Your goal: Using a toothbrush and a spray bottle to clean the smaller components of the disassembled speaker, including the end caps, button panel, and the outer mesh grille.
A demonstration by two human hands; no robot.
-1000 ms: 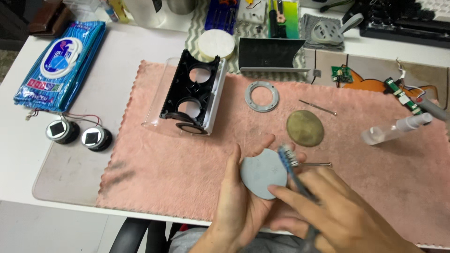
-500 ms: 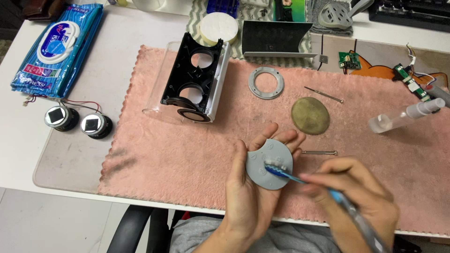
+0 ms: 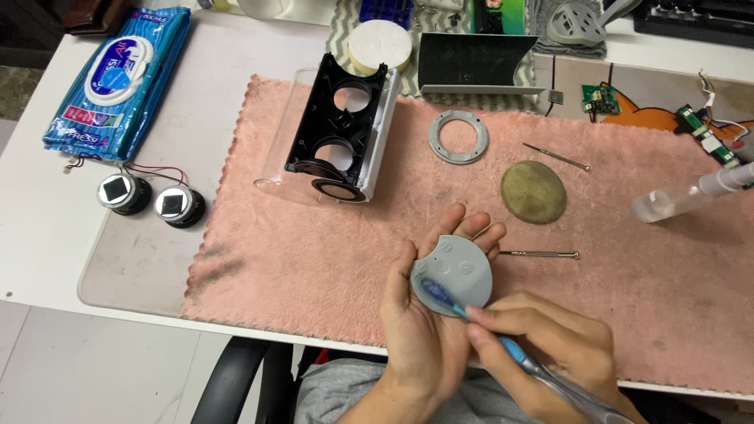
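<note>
The left hand (image 3: pixel 428 330) lies palm-up, fingers spread; the right hand (image 3: pixel 550 353) is curled closed just beside it.

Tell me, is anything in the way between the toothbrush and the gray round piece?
Nothing visible is. The toothbrush, held in the right hand, already has its bristles on the gray round piece, which lies in the open left hand above the pink towel.
</note>
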